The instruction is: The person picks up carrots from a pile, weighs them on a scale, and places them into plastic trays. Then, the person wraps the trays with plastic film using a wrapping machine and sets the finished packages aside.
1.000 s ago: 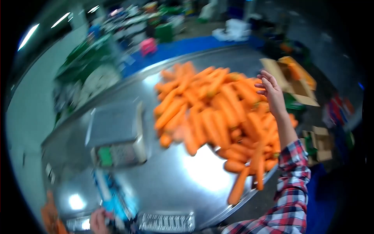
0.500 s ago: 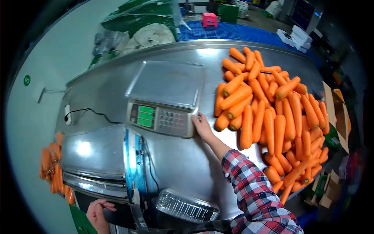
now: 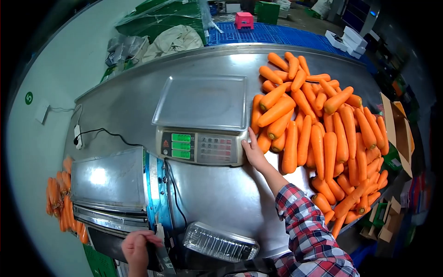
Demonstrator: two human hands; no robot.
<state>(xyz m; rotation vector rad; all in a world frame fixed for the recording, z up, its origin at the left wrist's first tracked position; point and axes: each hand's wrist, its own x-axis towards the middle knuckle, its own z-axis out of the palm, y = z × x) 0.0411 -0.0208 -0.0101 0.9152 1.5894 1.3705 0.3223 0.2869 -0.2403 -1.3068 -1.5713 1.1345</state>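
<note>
A digital scale with a steel pan and green displays stands in the middle of the steel table. My right hand rests flat against the scale's right front corner, fingers apart, holding nothing. Just right of it lies a big pile of carrots. My left hand is at the bottom edge, closed around a dark part on the front of a film wrapping machine.
A ribbed clear plastic tray sits at the table's near edge. More carrots lie low at the left. Open cardboard boxes stand right of the table. A black cable runs left of the scale. Blue crates and bags lie behind.
The view swung from the carrot pile to the scale. My right hand came off the carrots to the scale's right corner. My left hand closed on the wrapping machine's front.
</note>
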